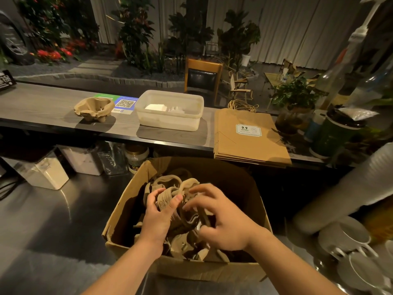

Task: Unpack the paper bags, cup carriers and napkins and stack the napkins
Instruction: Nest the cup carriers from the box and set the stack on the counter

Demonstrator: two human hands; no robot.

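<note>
Both hands inside the cardboard box.
Left hand grips a bundle of cup carriers; right hand hovers beside it, fingers loosely spread, within the box walls.

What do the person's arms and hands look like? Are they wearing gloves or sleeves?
No gloves and no sleeves in view. The left hand and right hand are bare, and both forearms are bare up to the picture's edge. No rings, watch or bracelets show.

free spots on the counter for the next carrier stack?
Bare counter left of the cup carriers; a narrow strip between them and the napkin tub. Right end is crowded: paper bags, plant, bottles.
</note>
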